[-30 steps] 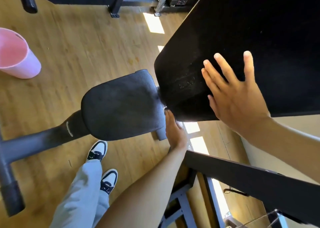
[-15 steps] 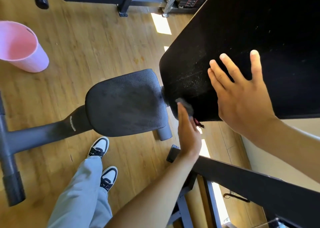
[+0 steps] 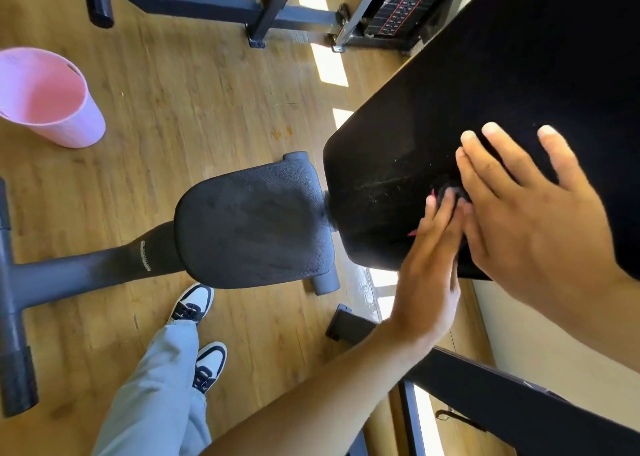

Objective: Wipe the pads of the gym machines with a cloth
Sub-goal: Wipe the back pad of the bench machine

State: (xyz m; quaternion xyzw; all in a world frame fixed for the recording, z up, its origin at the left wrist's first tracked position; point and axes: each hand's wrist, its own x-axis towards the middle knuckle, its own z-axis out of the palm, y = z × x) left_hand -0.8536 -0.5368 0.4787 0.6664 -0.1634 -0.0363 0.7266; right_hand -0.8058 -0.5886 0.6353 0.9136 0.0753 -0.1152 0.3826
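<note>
A large black back pad (image 3: 485, 84) slants across the upper right, streaked with light marks near its lower corner. My left hand (image 3: 429, 268) presses a dark cloth (image 3: 448, 190) with pink trim against the lower part of that pad; only a small bit of the cloth shows past my fingertips. My right hand (image 3: 533, 213) lies flat on the pad just right of the cloth, fingers spread, holding nothing. The smaller black seat pad (image 3: 252, 227) sits left of the back pad on a dark grey frame.
A pink bucket (image 3: 45, 98) stands on the wooden floor at the far left. Dark steel machine frames (image 3: 207, 5) cross the top, with a weight stack (image 3: 398, 8) beside them. My legs and sneakers (image 3: 194, 306) are below the seat pad. A black bar (image 3: 519, 407) runs along the lower right.
My left hand rose from under the back pad's lower edge onto its face, carrying the cloth up beside my right hand. The view shifted slightly.
</note>
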